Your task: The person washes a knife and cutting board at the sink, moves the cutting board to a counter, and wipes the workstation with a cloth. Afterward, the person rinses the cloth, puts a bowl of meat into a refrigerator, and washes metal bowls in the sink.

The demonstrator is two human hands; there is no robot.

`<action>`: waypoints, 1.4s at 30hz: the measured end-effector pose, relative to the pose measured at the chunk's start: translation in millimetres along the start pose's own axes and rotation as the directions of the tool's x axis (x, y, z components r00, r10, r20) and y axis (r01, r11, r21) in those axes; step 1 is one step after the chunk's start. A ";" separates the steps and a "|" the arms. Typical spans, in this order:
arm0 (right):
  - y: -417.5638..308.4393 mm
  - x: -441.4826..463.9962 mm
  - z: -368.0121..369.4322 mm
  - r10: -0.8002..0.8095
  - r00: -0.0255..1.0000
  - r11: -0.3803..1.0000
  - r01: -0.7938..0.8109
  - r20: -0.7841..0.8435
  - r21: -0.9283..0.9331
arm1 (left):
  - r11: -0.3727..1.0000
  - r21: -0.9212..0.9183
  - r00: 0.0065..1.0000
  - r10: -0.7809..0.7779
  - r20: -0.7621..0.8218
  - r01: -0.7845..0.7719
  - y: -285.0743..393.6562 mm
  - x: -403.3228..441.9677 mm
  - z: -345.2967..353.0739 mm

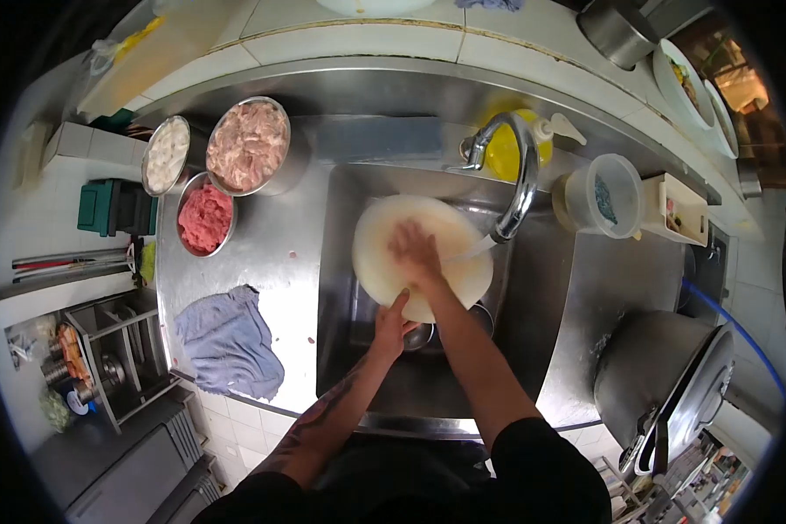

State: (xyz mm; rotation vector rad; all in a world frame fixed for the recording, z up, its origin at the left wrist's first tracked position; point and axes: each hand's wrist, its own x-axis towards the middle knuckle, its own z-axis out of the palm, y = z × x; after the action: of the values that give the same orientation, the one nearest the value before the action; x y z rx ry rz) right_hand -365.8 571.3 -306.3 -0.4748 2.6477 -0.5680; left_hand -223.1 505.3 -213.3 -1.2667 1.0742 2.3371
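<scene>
Rinsing of the board (456,229) appears under way, not complete: it is in the steel sink (533,262), under water from the curved chrome tap (526,166). The right hand (417,251), blurred, lies spread on the round, pale face; the left hand (391,330) pinches the near rim, thumb uppermost. Rounded metal vessels (419,337) sit below, their washing state unclear.

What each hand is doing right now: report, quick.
Left hand: holding the round board by its near edge.
Right hand: open over the board's face, blurred; contact cannot be told.
</scene>
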 end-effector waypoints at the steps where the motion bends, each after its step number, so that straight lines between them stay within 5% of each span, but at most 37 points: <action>1: -11.5 -17.2 -13.6 -0.052 0.998 0.999 0.052 0.025 0.016 | 1.000 0.001 1.000 -0.003 0.001 0.003 1.0 1.3 -3.9; 6: 59.0 -63.4 -14.1 -0.260 0.962 0.960 0.266 0.079 -0.087 | 0.997 -0.040 0.998 -0.059 -0.012 0.058 0.9 4.3 -16.7; 8: 91.3 -34.5 -2.4 0.112 0.994 0.993 -0.111 0.017 -0.051 | 0.998 -0.017 0.998 -0.054 -0.027 0.054 -4.4 1.9 -17.8; 15: 17.0 -3.1 10.8 -0.035 0.991 0.999 0.031 -0.128 -0.031 | 0.994 -0.061 0.995 -0.091 -0.029 0.089 -11.7 21.9 -33.3; 18: 24.5 -63.8 -22.6 -0.001 0.999 1.000 0.003 0.047 -0.028 | 0.985 -0.134 0.989 -0.118 -0.094 0.105 1.6 16.9 -27.8; 20: 65.6 -79.9 -32.4 0.200 0.975 0.969 -0.181 0.100 -0.167 | 0.992 -0.071 0.988 -0.109 -0.105 0.102 -0.1 14.5 -22.7; 21: 100.5 -81.9 -16.0 0.274 0.961 0.962 -0.274 -0.022 0.025 | 0.995 -0.006 0.988 -0.096 -0.120 0.096 -1.9 12.9 -20.3; 23: 169.4 -67.6 14.1 0.488 0.867 0.823 -0.497 0.105 0.275 | 0.997 0.012 0.993 -0.076 -0.086 0.077 -7.2 10.3 -20.0; 25: 176.1 -40.9 28.3 0.527 0.849 0.835 -0.525 0.035 0.164 | 0.998 0.034 0.997 -0.053 -0.058 0.055 -9.8 11.0 -20.0; 28: 104.2 -18.9 -11.7 0.422 0.906 0.872 -0.409 -0.007 -0.271 | 0.998 0.037 0.993 -0.044 -0.109 0.048 -14.6 14.0 -21.0; 32: 37.1 33.4 34.2 0.193 0.977 0.952 -0.209 -0.093 -0.224 | 0.987 -0.138 0.991 -0.101 -0.092 0.088 -26.8 13.8 -21.3; 36: -40.1 13.0 40.8 -0.283 0.955 0.954 0.290 0.090 -0.074 | 0.973 -0.212 0.995 -0.101 -0.019 0.095 -37.1 13.7 -17.7; 37: -42.4 -2.2 29.8 -0.286 0.954 0.953 0.293 0.093 -0.079 | 0.971 -0.218 0.995 -0.100 -0.017 0.094 -44.5 18.2 -22.8; 38: -44.1 -21.5 10.1 -0.502 0.832 0.853 0.521 0.237 -0.025 | 0.968 -0.236 0.996 -0.086 0.026 0.089 -56.8 22.5 -33.7; 40: -20.5 -25.6 -7.2 -0.680 0.641 0.701 0.711 0.356 0.059 | 0.964 -0.254 0.996 -0.063 0.070 0.079 -57.4 25.9 -36.5; 42: 20.9 -11.8 -1.9 -0.655 0.698 0.744 0.662 0.288 0.087 | 0.984 -0.163 0.995 -0.068 0.067 0.078 -55.6 17.4 -27.5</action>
State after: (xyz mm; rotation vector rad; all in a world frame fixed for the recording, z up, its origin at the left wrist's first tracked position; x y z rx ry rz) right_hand -361.5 594.6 -310.6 -1.4351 2.1323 -0.5988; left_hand -186.2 522.0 -263.4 -1.2584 0.8149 2.4339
